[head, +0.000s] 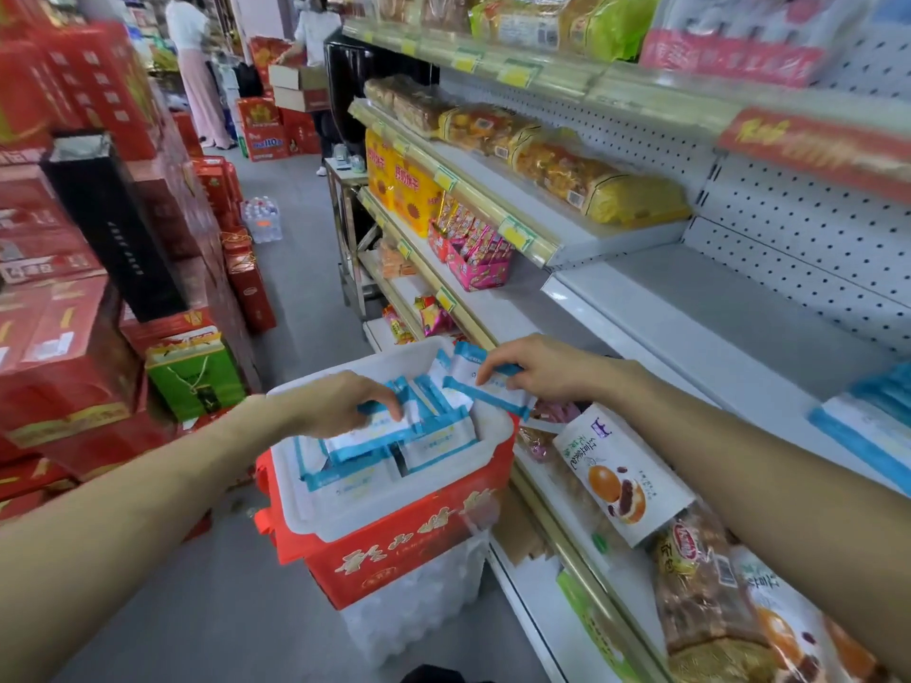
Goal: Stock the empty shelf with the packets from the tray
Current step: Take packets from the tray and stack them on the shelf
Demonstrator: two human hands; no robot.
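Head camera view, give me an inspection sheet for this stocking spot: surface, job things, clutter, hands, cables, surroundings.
Surface: white shelf mostly bare; stocked packets at its right end.
Job's things: blue-and-white packets heaped in a white tray on a red carton.
Clutter: snack bags below that shelf, beside the tray.
Hands: left hand grips packets in the tray; right hand pinches packets above its rim.
Cables: nothing seen.
Surroundings: red gift boxes across the aisle; two people far off.
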